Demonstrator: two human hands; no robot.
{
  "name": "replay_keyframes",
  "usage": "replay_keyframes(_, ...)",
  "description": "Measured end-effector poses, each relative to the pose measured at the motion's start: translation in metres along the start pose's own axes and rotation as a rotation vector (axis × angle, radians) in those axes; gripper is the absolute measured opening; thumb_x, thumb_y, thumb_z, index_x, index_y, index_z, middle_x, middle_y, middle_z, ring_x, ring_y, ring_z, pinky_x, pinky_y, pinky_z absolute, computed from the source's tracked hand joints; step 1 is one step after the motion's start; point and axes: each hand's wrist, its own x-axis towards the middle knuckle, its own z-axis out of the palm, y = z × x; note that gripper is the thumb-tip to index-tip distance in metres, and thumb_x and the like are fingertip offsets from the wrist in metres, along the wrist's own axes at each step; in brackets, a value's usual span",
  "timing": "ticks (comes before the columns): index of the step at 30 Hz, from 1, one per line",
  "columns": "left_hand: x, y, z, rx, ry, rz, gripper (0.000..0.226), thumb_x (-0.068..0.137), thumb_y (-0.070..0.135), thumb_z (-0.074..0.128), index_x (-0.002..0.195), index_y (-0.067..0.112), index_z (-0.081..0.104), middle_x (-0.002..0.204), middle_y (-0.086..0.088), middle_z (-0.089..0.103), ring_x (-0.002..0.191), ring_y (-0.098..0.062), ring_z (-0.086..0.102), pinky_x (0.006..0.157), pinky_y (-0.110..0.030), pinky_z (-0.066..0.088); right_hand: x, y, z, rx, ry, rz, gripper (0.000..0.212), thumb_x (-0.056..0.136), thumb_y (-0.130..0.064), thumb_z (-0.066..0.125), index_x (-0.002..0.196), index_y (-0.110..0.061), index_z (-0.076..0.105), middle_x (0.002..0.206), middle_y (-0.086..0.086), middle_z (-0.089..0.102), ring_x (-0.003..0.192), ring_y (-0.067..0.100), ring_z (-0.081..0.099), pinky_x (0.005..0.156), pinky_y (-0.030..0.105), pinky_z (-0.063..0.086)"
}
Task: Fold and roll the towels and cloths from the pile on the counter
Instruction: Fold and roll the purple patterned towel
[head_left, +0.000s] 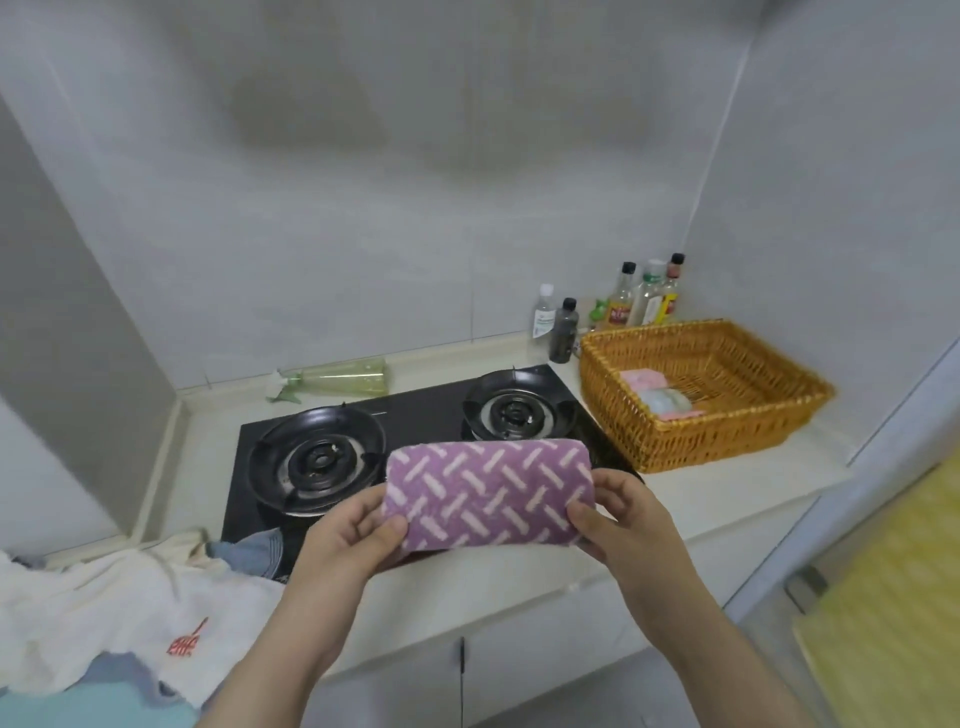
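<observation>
- Towel (488, 493), purple with pale dashes, folded into a compact roll and held level in the air above the front of the hob (421, 415), clear of the counter (737, 488).
- Left hand (353, 535) grips the roll's left end, thumb on the near face and fingers curled behind; right hand (618, 514) grips the right end in the same manner.
- Step in hand, as judged: rolling of this piece looks finished, and the roll is ready for stowing.
- Next move, as judged: carry the roll rightward and forward to the wicker basket (717, 441), lift it over the near rim, and lower it beside the rolled cloths (660, 397) lying in its left part. Steady pressure on both ends is needed so that the roll does not spring open.
- Room: most of the basket floor to the right of those cloths is bare. The path from the hands to the basket crosses the right burner (511, 410), with nothing visible in the way.
- Edges: the basket stands near the counter's front edge and close to the right wall. Bottles (623, 306) stand behind it in the corner, well apart from the path.
- Pile (104, 613) of unfolded cloths, white on top with blue beneath, lies at the left end of the counter, so more pieces are left to fold.
</observation>
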Motion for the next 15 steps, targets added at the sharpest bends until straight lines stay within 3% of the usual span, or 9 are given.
replay_keyframes(2,0.009,-0.003,0.028,-0.008,0.001,-0.011,0.031,0.088,0.002,0.063,0.117,0.012,0.065,0.108,-0.012,0.073,0.096,-0.022,0.07,0.089,-0.036,0.054,0.012,-0.002,-0.024,0.005,0.022,-0.008,0.021,0.088,-0.001,0.065,0.104,-0.015,0.061,0.099,0.001,0.071,0.083,0.01,0.071,0.07,0.025,0.056)
replay_keyframes(7,0.028,-0.006,0.077,0.003,-0.03,-0.04,0.034,0.086,0.005,0.067,0.119,0.012,0.064,0.109,-0.01,0.073,0.103,-0.028,0.068,0.098,-0.044,0.048,0.031,-0.003,-0.074,0.02,0.059,-0.009,0.022,0.088,-0.002,0.066,0.106,-0.014,0.061,0.1,0.0,0.072,0.086,0.01,0.071,0.067,0.021,0.056)
replay_keyframes(11,0.048,-0.008,0.114,0.015,-0.083,-0.041,0.036,0.081,0.009,0.072,0.116,0.012,0.066,0.106,-0.011,0.073,0.098,-0.025,0.07,0.094,-0.04,0.051,0.049,-0.003,-0.108,0.045,0.106,-0.001,0.022,0.088,-0.004,0.067,0.106,-0.015,0.061,0.104,0.001,0.071,0.093,0.015,0.07,0.068,0.023,0.057)
replay_keyframes(13,0.061,-0.012,0.131,0.026,-0.117,-0.035,0.039,0.077,0.017,0.075,0.115,0.014,0.067,0.106,-0.01,0.073,0.097,-0.023,0.07,0.086,-0.032,0.055,0.059,-0.004,-0.124,0.054,0.123,0.007,0.022,0.088,-0.005,0.067,0.106,-0.016,0.061,0.105,0.0,0.07,0.094,0.015,0.07,0.067,0.022,0.057)
replay_keyframes(15,0.076,-0.017,0.149,0.031,-0.137,-0.04,0.033,0.082,0.013,0.071,0.114,0.013,0.067,0.106,-0.01,0.074,0.097,-0.024,0.07,0.078,-0.025,0.057,0.071,-0.005,-0.141,0.059,0.14,0.009,0.022,0.088,-0.006,0.067,0.107,-0.016,0.061,0.104,-0.002,0.071,0.091,0.013,0.07,0.066,0.021,0.056)
